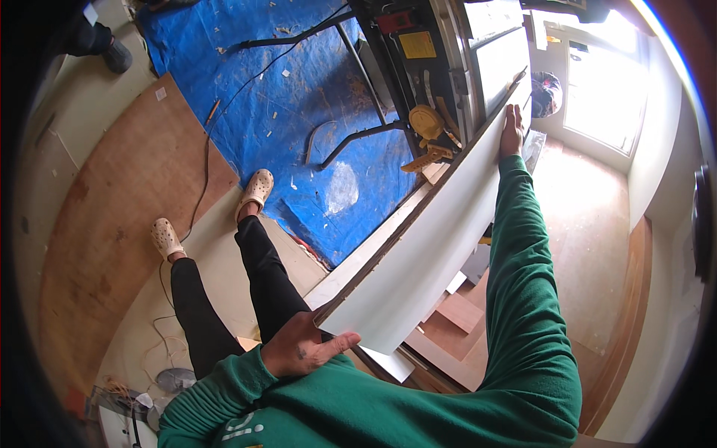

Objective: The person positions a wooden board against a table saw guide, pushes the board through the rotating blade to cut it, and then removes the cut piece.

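Observation:
A long white-faced board (426, 276) with a thin brown edge slants from my waist up to the far right. Its near end is in my left hand (306, 347), the thumb over the white face and the fingers curled under the edge. My right hand (512, 131) lies against the board near its far end, fingers stretched out along it. That far end meets a black machine (441, 67), which looks like a table saw on a tube-legged stand. A yellow plastic part (427, 122) sits on the machine's side.
A blue tarp (276, 97) lies under the stand, with a cord across it. A curved brown sheet (127, 201) is on the floor at left. Brown wood pieces (459, 313) lie below the board. Another person's dark shoe (117, 57) shows at upper left. A bright glazed door (606, 97) stands at right.

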The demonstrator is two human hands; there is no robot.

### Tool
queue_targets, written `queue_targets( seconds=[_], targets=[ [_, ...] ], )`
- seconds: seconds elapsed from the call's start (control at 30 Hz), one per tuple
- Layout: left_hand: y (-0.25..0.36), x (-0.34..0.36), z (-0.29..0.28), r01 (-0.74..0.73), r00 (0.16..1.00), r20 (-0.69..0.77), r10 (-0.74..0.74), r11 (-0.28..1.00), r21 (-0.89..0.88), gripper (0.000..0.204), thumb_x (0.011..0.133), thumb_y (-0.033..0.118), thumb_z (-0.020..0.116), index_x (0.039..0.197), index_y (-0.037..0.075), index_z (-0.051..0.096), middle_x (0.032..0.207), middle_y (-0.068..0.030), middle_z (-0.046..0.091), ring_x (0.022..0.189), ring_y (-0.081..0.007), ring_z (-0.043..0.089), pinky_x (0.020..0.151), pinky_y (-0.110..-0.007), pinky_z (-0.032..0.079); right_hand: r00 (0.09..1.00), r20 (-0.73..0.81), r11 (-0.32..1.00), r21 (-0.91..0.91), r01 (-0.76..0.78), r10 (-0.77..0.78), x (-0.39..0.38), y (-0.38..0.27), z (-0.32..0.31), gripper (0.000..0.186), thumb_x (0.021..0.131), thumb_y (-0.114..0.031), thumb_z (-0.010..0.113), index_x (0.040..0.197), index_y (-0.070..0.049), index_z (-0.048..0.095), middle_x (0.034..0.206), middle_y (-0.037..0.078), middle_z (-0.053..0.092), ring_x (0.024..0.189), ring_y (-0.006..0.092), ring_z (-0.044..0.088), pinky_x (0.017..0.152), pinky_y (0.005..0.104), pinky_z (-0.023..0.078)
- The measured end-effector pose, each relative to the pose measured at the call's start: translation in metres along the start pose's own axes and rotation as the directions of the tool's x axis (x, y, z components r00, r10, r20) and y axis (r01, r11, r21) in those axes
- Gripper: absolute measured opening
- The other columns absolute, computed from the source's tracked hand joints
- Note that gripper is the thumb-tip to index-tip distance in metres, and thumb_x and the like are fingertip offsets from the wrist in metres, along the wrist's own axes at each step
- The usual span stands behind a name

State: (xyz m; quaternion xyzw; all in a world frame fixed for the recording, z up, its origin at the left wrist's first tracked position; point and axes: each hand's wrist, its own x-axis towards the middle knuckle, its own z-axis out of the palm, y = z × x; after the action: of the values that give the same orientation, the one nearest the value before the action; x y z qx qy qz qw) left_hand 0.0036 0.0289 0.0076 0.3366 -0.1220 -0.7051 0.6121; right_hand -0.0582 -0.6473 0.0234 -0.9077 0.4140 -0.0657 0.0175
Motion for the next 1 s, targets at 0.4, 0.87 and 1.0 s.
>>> queue_targets(
  seconds=[0.4,0.87,1.0],
  targets=[
    [-0.042,0.024,0.01,-0.173,0.977,0.112,0.184,0.979,-0.107,0.058,0.099,0.024,0.082,0.146,-0.001,0.059,0.127,-0.0156,0.073,0.116,-0.0189,0.067,0.1,-0.038,0.056,0.999,-0.008,0.999,-0.009,-0.052,0.052,-0.004,-0.009,0.0,0.082,0.106,-0.068,0.041,0.166,-0.011,0.044,0.172,0.014,0.042,0.16,0.0321,0.035,0.131,0.0452,0.022],
    [-0.039,0.025,0.014,-0.093,0.994,0.055,0.094,0.995,-0.033,0.044,0.103,0.024,0.077,0.137,-0.002,0.065,0.123,-0.0177,0.075,0.115,-0.0215,0.071,0.097,-0.039,0.058,1.0,-0.018,0.998,-0.054,0.02,-0.021,0.002,-0.002,0.009,0.081,0.106,-0.068,0.042,0.165,-0.012,0.045,0.171,0.013,0.044,0.159,0.0317,0.037,0.131,0.0472,0.021],
    [-0.043,0.025,0.016,-0.114,0.992,0.05,0.114,0.994,-0.004,0.045,0.104,0.026,0.075,0.137,-0.003,0.065,0.124,-0.0194,0.075,0.116,-0.0246,0.071,0.098,-0.04,0.058,0.998,-0.022,0.998,0.01,-0.057,0.057,-0.006,-0.014,0.002,0.081,0.106,-0.068,0.042,0.166,-0.012,0.044,0.171,0.014,0.043,0.158,0.0326,0.037,0.131,0.0468,0.021]
  ],
)
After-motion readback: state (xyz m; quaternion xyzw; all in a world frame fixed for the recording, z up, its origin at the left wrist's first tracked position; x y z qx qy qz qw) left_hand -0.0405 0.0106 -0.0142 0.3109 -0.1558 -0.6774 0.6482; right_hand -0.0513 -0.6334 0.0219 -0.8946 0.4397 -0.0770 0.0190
